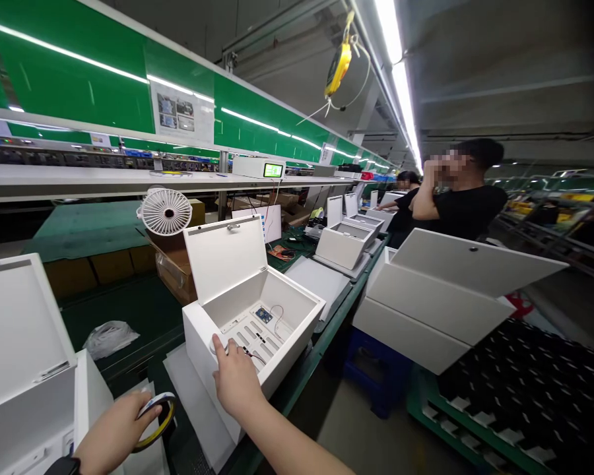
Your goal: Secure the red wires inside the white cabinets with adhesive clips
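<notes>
Tape [171, 417] partly hidden, leftmost box [92, 390] cut off

White box [200, 349] smooth, matt; green panel [103, 92] glossy

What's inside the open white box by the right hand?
In the box I see a small blue board, a thin wire and a slotted plate. The near wall and right hand cover part of the floor.

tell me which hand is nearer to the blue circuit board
The right hand: it is at the rim of the white box that the blue circuit board sits in. The left hand is farther off, outside that box, holding a roll of tape.
</notes>
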### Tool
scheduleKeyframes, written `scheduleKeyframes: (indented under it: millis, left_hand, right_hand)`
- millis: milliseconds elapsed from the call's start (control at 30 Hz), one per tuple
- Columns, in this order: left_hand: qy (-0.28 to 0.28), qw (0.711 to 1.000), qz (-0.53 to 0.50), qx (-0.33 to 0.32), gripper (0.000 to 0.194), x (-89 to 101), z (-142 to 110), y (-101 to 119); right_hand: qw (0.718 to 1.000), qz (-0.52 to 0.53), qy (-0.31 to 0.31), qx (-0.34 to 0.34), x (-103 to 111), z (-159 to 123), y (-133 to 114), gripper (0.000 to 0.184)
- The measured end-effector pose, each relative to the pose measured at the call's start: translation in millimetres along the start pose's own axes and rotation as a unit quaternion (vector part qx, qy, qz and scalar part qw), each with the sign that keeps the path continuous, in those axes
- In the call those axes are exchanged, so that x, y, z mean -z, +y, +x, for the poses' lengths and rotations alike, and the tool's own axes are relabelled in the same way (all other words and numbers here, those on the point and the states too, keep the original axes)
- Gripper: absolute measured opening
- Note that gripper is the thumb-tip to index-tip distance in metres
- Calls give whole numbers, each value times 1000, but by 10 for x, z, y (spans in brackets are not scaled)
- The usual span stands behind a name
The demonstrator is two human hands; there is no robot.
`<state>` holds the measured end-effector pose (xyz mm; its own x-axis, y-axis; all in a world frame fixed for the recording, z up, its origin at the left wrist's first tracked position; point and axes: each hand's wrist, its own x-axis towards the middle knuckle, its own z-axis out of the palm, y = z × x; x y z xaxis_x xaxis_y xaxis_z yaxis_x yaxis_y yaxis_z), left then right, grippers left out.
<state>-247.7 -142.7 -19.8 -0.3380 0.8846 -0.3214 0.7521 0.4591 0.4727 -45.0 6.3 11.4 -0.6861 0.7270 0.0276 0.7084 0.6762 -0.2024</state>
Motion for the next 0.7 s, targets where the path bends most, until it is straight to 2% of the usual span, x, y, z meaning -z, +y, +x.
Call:
scheduleKeyframes:
  millis: [300, 700]
  left_hand:
    - [-4, 1000, 3, 3, 42, 63, -56, 68]
    - [0, 1000, 12, -7, 41, 29, -5, 9]
  right_hand:
    - [999, -3, 42, 4, -30, 112, 282, 74]
    - [999, 8, 53, 4, -91, 117, 311, 74]
